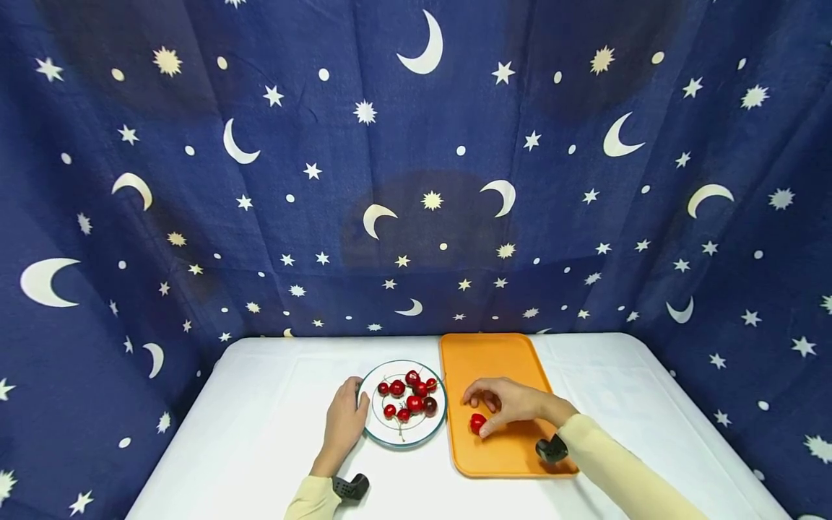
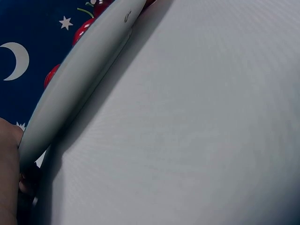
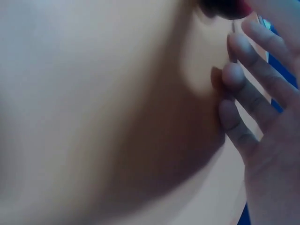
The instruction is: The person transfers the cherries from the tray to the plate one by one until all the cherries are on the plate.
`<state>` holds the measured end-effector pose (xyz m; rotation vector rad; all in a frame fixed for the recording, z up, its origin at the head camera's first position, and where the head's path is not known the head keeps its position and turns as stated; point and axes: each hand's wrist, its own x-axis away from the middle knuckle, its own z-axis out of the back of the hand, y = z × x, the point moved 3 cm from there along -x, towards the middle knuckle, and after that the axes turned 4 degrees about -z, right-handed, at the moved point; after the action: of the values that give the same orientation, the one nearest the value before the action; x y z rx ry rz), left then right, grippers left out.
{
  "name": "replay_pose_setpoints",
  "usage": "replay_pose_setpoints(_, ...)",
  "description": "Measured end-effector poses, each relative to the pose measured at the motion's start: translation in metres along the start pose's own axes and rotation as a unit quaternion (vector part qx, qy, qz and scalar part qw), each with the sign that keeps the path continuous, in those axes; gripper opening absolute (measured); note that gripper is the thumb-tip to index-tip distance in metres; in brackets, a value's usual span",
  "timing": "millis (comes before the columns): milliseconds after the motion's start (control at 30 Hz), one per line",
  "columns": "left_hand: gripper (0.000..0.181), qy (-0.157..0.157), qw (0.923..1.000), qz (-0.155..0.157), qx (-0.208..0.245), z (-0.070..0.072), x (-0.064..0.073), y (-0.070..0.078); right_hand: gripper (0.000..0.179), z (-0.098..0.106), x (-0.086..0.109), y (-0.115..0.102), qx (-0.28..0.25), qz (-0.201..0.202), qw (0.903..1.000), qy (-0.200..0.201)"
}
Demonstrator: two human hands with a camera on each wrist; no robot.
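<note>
A white plate (image 1: 396,435) with a green rim holds several red cherries (image 1: 414,404), some with stems. My left hand (image 1: 345,419) grips the plate's left edge, the thumb at the rim; in the left wrist view the plate's side (image 2: 79,89) shows close to the hand, its fingers mostly hidden. Over an orange tray (image 1: 484,357) on the right is my right hand (image 1: 510,401), fingers spread apart. A single cherry (image 1: 477,423) lies on the tray by the right thumb's tip; whether they touch I cannot tell. In the right wrist view that cherry (image 3: 232,7) is partly cut off.
A white cloth covers the table (image 1: 273,404). The tray stands just right of the plate, their edges close together. Behind the table hangs a dark blue curtain (image 1: 416,303) with moons and stars. Black wrist cameras (image 1: 351,487) sit on both wrists.
</note>
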<state>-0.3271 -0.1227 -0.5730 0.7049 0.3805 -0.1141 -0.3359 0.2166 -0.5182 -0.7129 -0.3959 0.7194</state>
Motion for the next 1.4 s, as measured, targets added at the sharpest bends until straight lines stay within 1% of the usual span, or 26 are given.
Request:
replay_pose_setpoints(200, 0.026, 0.003, 1.0000, 0.001, 0.005, -0.001, -0.003, 0.000, 0.038, 0.000, -0.002, 0.001, 0.048, 0.006, 0.9988, 0.013)
replay_pose_setpoints(400, 0.026, 0.008, 1.0000, 0.000, 0.003, -0.002, -0.004, -0.002, 0.031, 0.000, -0.001, 0.002, 0.066, -0.004, 0.9972, 0.033)
replay_pose_setpoints(600, 0.025, 0.023, 0.9997, -0.011, 0.000, 0.001, -0.004, 0.001, 0.030, 0.001, -0.005, 0.002, 0.084, 0.004, 0.9941, 0.069)
replay_pose_setpoints(767, 0.025, 0.017, 0.9998, -0.007, 0.002, 0.000, -0.005, 0.001, 0.034, 0.001, -0.008, 0.001, 0.100, -0.004, 0.9898, 0.102)
replay_pose_setpoints(933, 0.026, 0.011, 0.9999, 0.001, 0.009, 0.000, -0.002, 0.000, 0.036, -0.003, -0.015, -0.005, 0.087, -0.022, 0.9890, 0.118)
replay_pose_setpoints(1067, 0.026, 0.013, 0.9999, 0.001, 0.007, 0.002, -0.001, -0.001, 0.032, -0.004, -0.026, -0.015, 0.080, -0.008, 0.9870, 0.139)
replay_pose_setpoints(1233, 0.025, 0.015, 0.9998, -0.002, 0.009, 0.002, -0.001, -0.002, 0.030, -0.007, -0.038, -0.026, 0.089, 0.014, 0.9819, 0.167)
replay_pose_setpoints(1400, 0.025, 0.011, 0.9999, -0.004, 0.007, 0.000, 0.002, -0.001, 0.031, -0.016, -0.040, -0.027, 0.096, 0.026, 0.9793, 0.176)
